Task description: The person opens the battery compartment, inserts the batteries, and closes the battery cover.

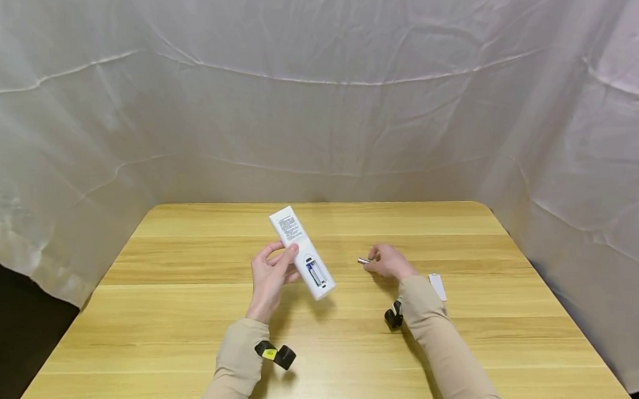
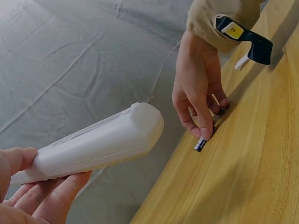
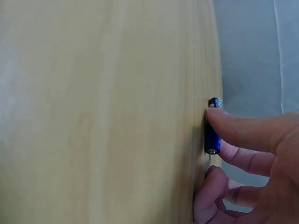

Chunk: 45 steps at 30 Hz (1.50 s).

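Note:
My left hand holds a white remote control above the table, its back tilted toward the head camera. The battery compartment in that back is uncovered. A battery shows inside; whether there is a second cannot be told. In the left wrist view the remote is seen from its end, thumb on top and fingers beneath. To the right, my right hand pinches a small blue battery between thumb and finger, low at the tabletop. One end of this battery sticks out past the fingertips.
A white battery cover lies on the wooden table, just right of my right wrist. Grey-white curtains hang behind the table and at its sides. Black wrist cameras project from both sleeves.

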### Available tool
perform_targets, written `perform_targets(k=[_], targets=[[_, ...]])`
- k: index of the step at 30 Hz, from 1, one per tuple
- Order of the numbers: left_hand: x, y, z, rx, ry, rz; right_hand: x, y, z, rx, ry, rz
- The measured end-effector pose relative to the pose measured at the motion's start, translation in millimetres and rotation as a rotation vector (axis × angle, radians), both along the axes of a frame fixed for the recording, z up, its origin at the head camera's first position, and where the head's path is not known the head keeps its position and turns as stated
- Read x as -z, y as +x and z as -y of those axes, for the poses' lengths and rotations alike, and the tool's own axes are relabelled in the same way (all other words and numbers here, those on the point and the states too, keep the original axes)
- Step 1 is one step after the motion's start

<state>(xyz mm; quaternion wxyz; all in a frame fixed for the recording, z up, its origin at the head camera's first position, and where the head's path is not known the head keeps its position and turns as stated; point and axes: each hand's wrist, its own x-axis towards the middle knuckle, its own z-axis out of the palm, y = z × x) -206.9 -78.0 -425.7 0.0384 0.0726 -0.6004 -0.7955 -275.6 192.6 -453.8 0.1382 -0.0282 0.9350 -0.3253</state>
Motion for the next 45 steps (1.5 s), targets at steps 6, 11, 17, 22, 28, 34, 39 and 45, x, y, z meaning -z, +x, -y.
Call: perform_targets(k=[6,11,17,22,28,34,39,45], targets=[[-0.1,-0.4,0.4,-0.005,0.000,0.004,0.9,-3.4,4,-0.016,0.120,-0.078],[0.0,0.1,0.7,0.001,-0.003,0.002,1.9,-3.3,5,-0.013,0.157,-0.084],[0.3,0.3,0.9,-0.003,-0.007,0.000,4.6,0.0,5,-0.006,0.150,-0.124],[0.0,0.5,0.7,0.003,-0.010,-0.001,7.7,4.4,1,0.023,0.099,-0.123],[0.0,0.2,0.6,0.003,0.002,-0.005,7.2,11.2,-4,0.051,0.020,-0.118],[0.0,0.4,0.4,0.005,0.005,-0.001,8.6,19.0,-6,0.075,-0.114,-0.156],[0.2,1.4,0.3,0.004,0.001,0.001,8.9,24.7,-6,0.088,-0.199,-0.184],[-0.2,1.7,0.9,0.003,0.005,0.003,3.4,33.8,-2,0.087,-0.284,-0.249]])
